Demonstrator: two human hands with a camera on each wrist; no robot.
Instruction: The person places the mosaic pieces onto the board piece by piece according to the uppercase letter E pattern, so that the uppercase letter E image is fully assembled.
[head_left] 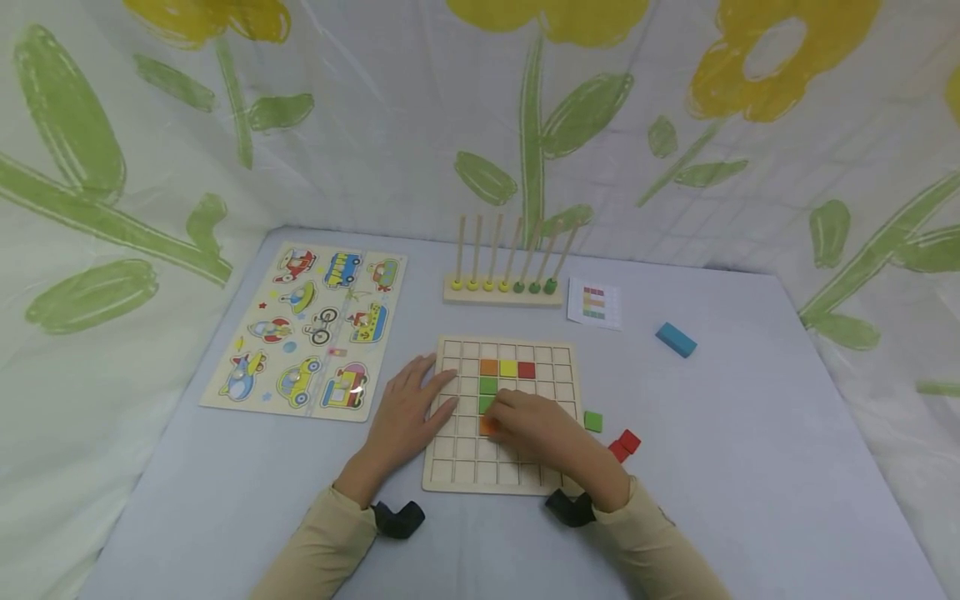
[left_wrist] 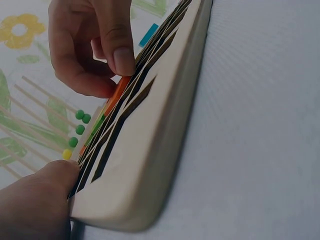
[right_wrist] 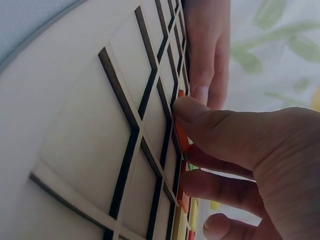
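A square wooden grid board (head_left: 454,472) lies on the table. My left hand (head_left: 401,417) rests along its left edge with fingers spread, the thumb on the board's rim. My right hand (head_left: 536,425) is over the middle of the board, pinching an orange square tile (head_left: 487,427) between thumb and fingertips at a cell. In the left wrist view that orange tile (left_wrist: 119,92) shows right at the board's surface. Above it in the same column sit green tiles (head_left: 488,386). An orange tile (head_left: 489,367), a yellow tile (head_left: 508,367) and a red tile (head_left: 527,370) form the top row.
Right of the board lie a loose green tile (head_left: 593,421) and red tiles (head_left: 628,442). Farther off are a blue block (head_left: 677,340), a pattern card (head_left: 611,312) and a bead-peg stand (head_left: 502,300). A vehicle puzzle board (head_left: 262,358) lies at the left.
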